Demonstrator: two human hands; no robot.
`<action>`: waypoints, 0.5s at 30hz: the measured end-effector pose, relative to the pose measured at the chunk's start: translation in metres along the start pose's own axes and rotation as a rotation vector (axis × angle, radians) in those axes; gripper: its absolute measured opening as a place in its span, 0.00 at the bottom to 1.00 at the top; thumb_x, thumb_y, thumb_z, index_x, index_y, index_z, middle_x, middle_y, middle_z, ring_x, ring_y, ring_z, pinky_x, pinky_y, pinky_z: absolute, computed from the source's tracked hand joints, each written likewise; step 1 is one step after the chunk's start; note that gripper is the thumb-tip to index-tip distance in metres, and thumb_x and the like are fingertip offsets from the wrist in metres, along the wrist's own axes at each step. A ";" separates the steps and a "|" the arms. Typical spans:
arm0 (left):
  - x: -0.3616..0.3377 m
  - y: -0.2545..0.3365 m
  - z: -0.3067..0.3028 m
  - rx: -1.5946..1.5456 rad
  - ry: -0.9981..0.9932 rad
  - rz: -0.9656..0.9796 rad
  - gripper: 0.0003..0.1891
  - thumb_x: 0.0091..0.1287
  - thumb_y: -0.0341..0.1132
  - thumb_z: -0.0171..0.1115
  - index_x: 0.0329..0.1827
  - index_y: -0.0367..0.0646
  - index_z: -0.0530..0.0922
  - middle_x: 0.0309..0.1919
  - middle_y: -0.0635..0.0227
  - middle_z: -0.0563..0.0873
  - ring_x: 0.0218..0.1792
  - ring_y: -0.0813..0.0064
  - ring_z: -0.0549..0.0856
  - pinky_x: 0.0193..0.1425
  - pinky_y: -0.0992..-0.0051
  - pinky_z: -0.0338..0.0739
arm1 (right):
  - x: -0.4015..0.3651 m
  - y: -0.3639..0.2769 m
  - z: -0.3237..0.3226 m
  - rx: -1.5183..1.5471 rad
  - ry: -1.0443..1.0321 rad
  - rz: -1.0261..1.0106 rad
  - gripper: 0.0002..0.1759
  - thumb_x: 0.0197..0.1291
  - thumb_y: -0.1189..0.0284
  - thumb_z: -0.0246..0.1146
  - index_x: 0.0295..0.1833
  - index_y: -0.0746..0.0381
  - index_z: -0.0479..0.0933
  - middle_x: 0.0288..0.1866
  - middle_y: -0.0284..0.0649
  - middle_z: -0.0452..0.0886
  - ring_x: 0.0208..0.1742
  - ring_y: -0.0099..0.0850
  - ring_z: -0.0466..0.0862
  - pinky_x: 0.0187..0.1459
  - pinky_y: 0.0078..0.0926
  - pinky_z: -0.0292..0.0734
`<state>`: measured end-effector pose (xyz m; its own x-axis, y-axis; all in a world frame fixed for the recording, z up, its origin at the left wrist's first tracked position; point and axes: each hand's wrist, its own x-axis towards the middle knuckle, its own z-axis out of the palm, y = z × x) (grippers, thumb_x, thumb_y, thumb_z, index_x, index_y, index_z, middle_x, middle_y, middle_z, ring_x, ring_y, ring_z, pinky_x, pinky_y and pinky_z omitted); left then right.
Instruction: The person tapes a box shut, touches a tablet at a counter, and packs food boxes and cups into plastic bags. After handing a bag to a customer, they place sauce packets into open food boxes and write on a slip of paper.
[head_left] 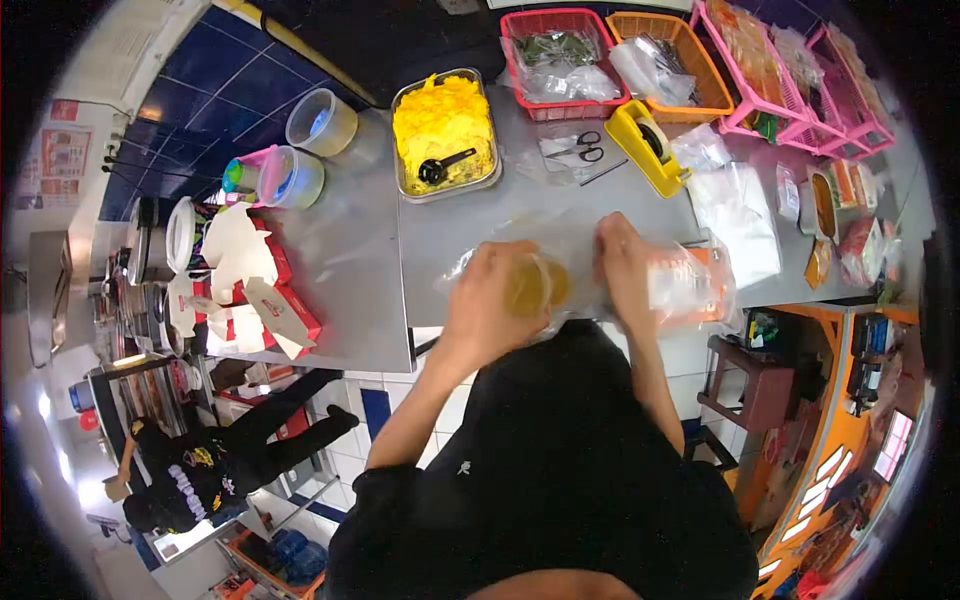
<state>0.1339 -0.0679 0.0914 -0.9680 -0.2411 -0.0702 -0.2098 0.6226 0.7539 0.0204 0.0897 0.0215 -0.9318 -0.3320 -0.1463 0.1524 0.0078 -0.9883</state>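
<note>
My left hand [490, 300] is wrapped round a clear plastic bag with yellow-brown contents [538, 284], low over the steel table's front edge. To its right my right hand [622, 262] has its fingers curled together; what they hold, if anything, is blurred. Thin clear plastic lies around and between both hands. Beside the right wrist is a clear packet with orange print [690, 285]. Beyond the hands stands a metal tray of yellow shredded food [445, 125], with a black spoon [446, 166] lying on it.
Scissors [580, 148] and a yellow tape dispenser [648, 150] lie beyond my hands. Red [563, 108] and orange [670, 62] baskets line the back. White plastic bags [738, 225] lie right; red-and-white boxes [265, 290] and plastic tubs [292, 178] stand left. Another person [200, 470] works at left.
</note>
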 end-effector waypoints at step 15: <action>0.002 -0.067 0.049 0.405 -0.121 -0.095 0.47 0.50 0.36 0.77 0.71 0.40 0.58 0.53 0.50 0.77 0.56 0.46 0.77 0.59 0.55 0.77 | -0.006 -0.018 0.005 -0.028 -0.070 0.020 0.19 0.76 0.60 0.54 0.33 0.61 0.72 0.22 0.25 0.63 0.24 0.15 0.62 0.26 0.17 0.56</action>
<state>0.1397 -0.0737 0.0085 -0.9457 -0.2381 -0.2210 -0.3131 0.8496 0.4245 0.0251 0.0868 0.0406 -0.9033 -0.3967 -0.1634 0.1603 0.0411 -0.9862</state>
